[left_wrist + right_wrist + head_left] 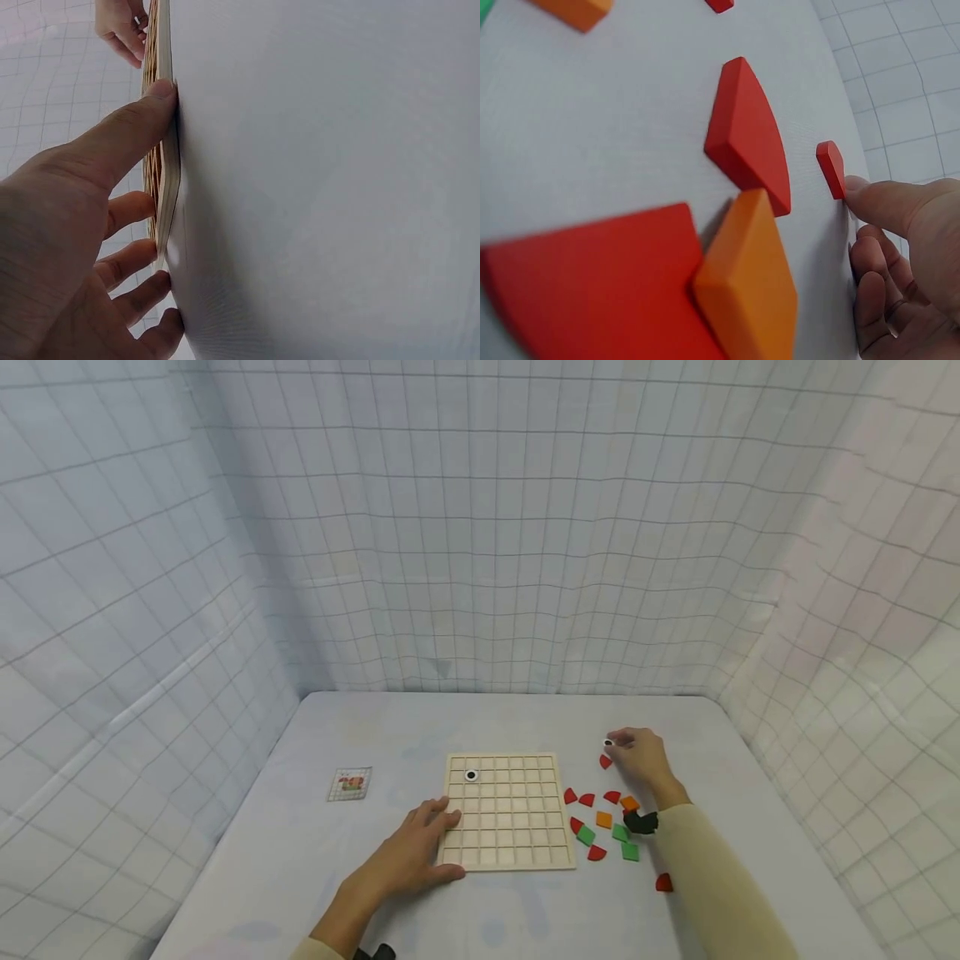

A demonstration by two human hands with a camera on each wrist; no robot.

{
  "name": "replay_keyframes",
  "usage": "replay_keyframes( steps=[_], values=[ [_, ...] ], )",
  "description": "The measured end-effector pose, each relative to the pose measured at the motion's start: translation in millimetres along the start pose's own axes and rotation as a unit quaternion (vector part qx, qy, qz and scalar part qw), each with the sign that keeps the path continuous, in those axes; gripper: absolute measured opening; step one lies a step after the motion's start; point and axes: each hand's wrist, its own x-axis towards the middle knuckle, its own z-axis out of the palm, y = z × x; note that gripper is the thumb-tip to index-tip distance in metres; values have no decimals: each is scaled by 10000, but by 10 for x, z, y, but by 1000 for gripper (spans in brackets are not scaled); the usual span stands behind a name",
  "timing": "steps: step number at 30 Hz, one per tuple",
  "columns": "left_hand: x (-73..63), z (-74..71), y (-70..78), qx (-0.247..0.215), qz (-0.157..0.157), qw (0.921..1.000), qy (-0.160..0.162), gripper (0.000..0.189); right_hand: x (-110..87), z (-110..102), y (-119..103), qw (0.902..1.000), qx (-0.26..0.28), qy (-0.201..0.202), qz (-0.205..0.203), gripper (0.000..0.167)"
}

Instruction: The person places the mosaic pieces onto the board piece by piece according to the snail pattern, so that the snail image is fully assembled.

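A pale wooden grid board lies on the table, with a white tile bearing a black dot in its upper left. My left hand rests at the board's near left corner, fingers spread. Its thumb lies along the near edge, and the other fingers are at the left side. Farther right, my right hand pinches a second black-dotted white tile between thumb and fingertips. This tile is hidden in the right wrist view. A red quarter-round piece lies just below those fingertips.
Between the board and my right forearm lie several red quarter-round pieces, orange squares and green squares. One red piece is beside the right sleeve. A picture card lies at the left. Gridded white curtains surround the table.
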Motion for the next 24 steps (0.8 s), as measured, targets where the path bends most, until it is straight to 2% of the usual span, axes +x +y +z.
replay_keyframes(
  steps=[8, 18, 24],
  values=[
    [12, 3, -33, -50, 176, 9998, 108, 94, -12, -7, -6, 10000, 72, 24, -44, 34],
    [39, -44, -48, -120, 42, 9998, 129, 93, 13, -31, -40, 9996, 84, 156, -211, 35],
    [76, -52, -31, -191, 49, 9998, -7, 92, -44, -86, 18, 9999, 70, 79, -119, 34]
  ],
)
